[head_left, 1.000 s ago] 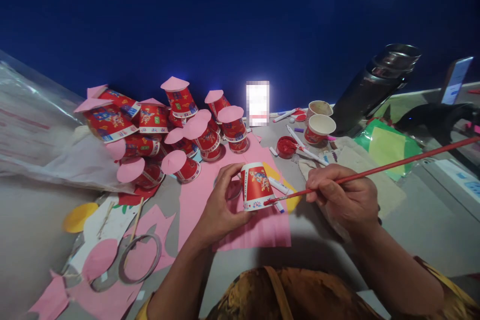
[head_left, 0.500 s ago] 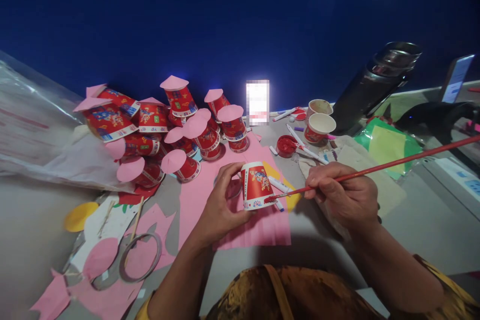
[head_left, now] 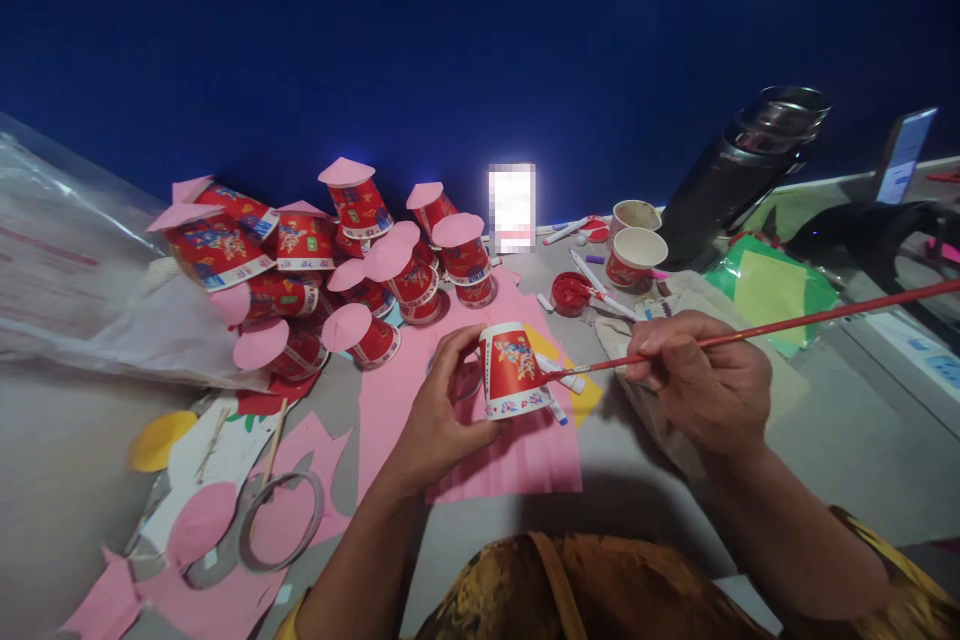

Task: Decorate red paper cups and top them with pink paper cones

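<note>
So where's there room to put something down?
There's bare grey table to the right of the beige cloth. Another bare strip lies between the near edge of the pink paper and the person's clothes. It's crowded on the left, with pink-topped cups and scraps, and around the red paint pot.

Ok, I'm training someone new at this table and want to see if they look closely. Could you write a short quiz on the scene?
1. Which item does the right hand hold?
a) a roll of tape
b) a long red paintbrush
c) a white marker

2. True or false: the cup in the left hand has its wider end downward.

3. Fill in the colour: the paper tops on the decorated cups at the left are ____.

Key: 1 b; 2 true; 3 pink.
</note>
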The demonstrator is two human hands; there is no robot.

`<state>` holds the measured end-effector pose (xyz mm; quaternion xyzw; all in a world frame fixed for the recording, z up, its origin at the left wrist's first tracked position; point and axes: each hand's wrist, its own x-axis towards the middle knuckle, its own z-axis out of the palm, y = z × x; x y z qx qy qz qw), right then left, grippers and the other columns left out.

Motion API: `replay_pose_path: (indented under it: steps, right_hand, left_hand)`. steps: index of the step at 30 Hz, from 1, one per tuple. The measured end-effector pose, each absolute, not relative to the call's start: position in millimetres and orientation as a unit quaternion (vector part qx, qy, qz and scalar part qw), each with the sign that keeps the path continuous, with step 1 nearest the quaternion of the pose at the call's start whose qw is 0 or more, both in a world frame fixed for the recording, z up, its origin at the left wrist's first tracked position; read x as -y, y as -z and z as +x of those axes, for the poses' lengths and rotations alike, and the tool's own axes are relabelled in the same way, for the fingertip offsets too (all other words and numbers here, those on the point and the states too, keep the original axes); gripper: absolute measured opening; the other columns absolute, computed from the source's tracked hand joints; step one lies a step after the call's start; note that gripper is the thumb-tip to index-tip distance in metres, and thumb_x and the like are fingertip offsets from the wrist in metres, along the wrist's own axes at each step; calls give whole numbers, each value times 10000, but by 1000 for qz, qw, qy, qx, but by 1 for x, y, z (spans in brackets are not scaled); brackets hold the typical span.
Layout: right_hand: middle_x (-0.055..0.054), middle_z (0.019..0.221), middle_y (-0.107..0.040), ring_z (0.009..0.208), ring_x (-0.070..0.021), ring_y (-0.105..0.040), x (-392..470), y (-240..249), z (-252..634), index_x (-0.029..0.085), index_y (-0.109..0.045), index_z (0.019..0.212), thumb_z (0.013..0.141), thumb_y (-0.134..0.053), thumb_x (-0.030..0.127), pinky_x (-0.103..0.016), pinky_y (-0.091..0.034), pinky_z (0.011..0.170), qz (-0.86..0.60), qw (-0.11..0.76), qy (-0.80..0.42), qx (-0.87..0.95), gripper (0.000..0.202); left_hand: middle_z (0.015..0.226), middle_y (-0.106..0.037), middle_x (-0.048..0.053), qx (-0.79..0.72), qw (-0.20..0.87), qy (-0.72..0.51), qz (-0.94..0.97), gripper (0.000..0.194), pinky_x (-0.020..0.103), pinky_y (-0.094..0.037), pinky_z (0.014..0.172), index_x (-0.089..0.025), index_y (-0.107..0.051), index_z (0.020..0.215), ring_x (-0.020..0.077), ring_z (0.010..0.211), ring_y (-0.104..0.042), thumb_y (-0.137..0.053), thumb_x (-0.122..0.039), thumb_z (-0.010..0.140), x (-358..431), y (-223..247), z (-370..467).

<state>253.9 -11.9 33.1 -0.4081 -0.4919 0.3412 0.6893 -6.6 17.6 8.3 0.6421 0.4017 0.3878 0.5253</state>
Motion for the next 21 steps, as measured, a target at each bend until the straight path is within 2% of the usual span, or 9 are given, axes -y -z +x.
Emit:
replay_pose_path:
  steps: [8,16,21]
  right_hand:
    - [-28,669,-653,524,-148,-582,10,-35,257,223,-729,805,972,-680,379,-269,-390,423,-400,701,-344,480,234]
    - [-32,684,-692,546,-132,-570,15,-28,257,209,-742,863,998,-647,307,-243,-400,460,-388,670,-364,518,192]
    - [-30,676,-693,534,-134,-554,15,-28,256,205,-737,855,1000,-640,329,-251,-409,466,-398,651,-366,533,213]
  left_hand:
    - [1540,-481,119,-408,569,-399,592,852,500,-468,1150,-295,-443,1432,341,1457,-447,-875,-246,699,-20,-11,-2]
    - [1516,-495,116,-411,568,-403,588,846,519,-450,1166,-289,-466,1407,352,1446,-456,-888,-229,677,-20,-8,-2]
    - [1518,-489,121,-416,565,-395,593,857,524,-445,1166,-283,-455,1418,355,1444,-455,-886,-228,679,-19,-9,-2]
